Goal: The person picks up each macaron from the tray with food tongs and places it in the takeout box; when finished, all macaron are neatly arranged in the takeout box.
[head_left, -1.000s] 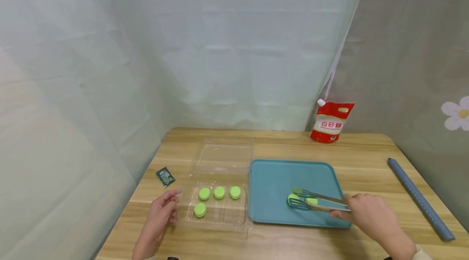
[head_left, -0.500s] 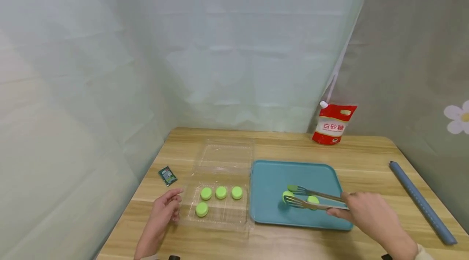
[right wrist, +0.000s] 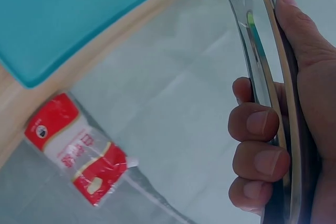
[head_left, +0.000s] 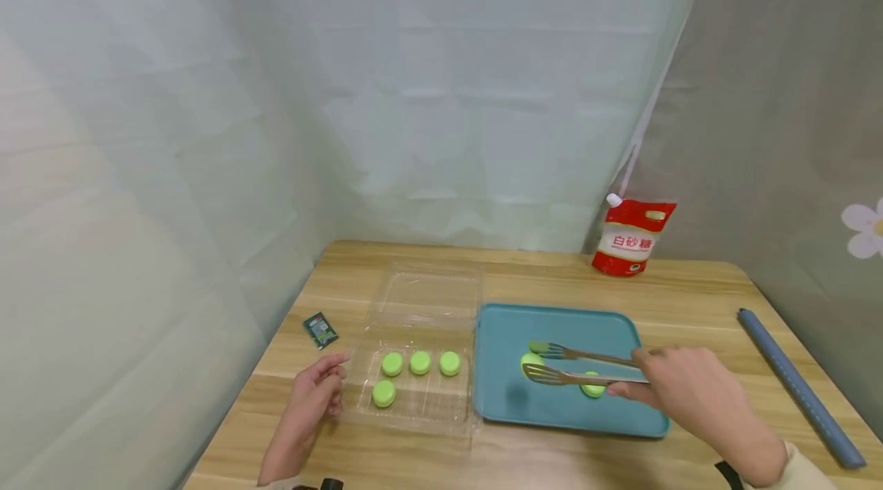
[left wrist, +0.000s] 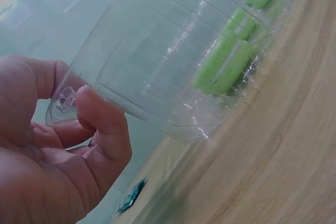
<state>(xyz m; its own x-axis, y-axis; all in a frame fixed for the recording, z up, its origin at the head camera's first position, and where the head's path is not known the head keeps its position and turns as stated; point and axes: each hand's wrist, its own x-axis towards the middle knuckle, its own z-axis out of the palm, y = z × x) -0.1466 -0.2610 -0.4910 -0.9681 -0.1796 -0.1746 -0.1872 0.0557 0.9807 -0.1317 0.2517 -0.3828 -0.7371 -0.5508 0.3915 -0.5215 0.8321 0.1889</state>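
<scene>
My right hand point(head_left: 704, 398) grips metal tongs point(head_left: 578, 379) over the blue tray point(head_left: 555, 412). Between the tongs' slotted ends is a light green macaron point(head_left: 531, 360), held above the tray with a shadow beneath it. Another green macaron point(head_left: 592, 389) lies on the tray, partly behind the tongs. To the left stands a clear plastic box point(head_left: 431, 412), its lid point(head_left: 431, 294) folded back. Several green macarons point(head_left: 384, 394) sit inside. My left hand point(head_left: 312, 399) pinches the box's left rim; the left wrist view shows the thumb and a curled finger point(left wrist: 107, 124) on its edge.
A red and white sugar pouch point(head_left: 629, 238) stands at the table's back right. A long grey-blue rod point(head_left: 800, 386) lies along the right edge. One small dark green packet point(head_left: 320, 330) is left of the box. Fabric walls point(head_left: 483, 91) surround the table.
The tongs have lifted one macaron from the tray and carried it slightly left and up. My left hand stays at the box's rim. The head view has shifted a little.
</scene>
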